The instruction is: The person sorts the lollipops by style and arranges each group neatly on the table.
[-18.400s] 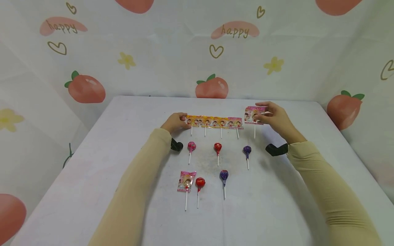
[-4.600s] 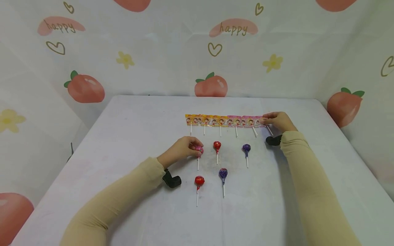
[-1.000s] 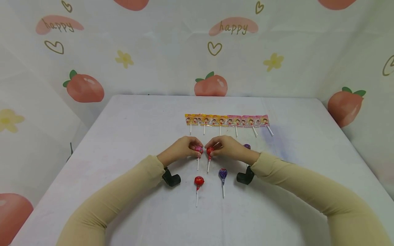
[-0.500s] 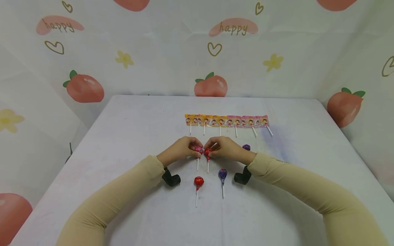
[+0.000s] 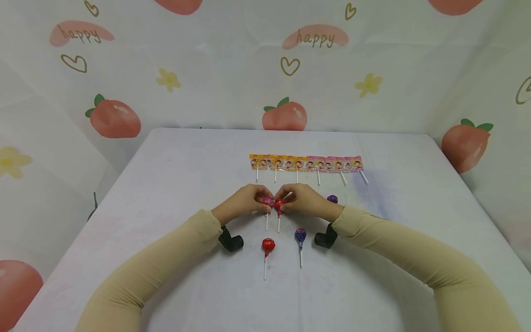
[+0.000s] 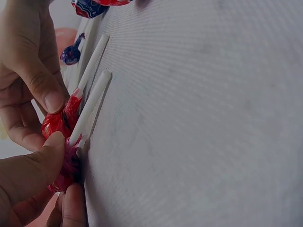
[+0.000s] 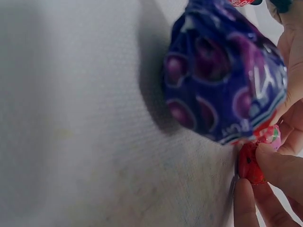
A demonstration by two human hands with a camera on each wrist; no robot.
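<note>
My left hand (image 5: 244, 199) pinches the head of a pink-wrapped round lollipop (image 5: 267, 223), its white stick pointing towards me. Right beside it, my right hand (image 5: 306, 199) holds a red-wrapped lollipop (image 5: 279, 204) by the head between thumb and fingers. The two heads sit side by side, close over the table. Seen from the left wrist, the pink wrapper (image 6: 71, 161) lies under the left thumb and the red wrapper (image 6: 53, 124) under the right. Their two sticks run nearly parallel. The fingers partly cover both heads.
Behind the hands lies a row of several flat-bagged lollipops (image 5: 298, 163), yellow bags left, pink right. Nearer me are a red lollipop (image 5: 268, 245) and a purple lollipop (image 5: 300, 234). Another purple lollipop (image 5: 332, 198) is partly hidden by the right wrist. A patterned cloth (image 5: 224, 101) hangs behind the white table (image 5: 191, 152).
The bagged row has grown rightward, taking in the front pink-bagged lollipop. The left hand shifted the pink lollipop rightward; the right hand left the row, took the red one and slid it left beside it.
</note>
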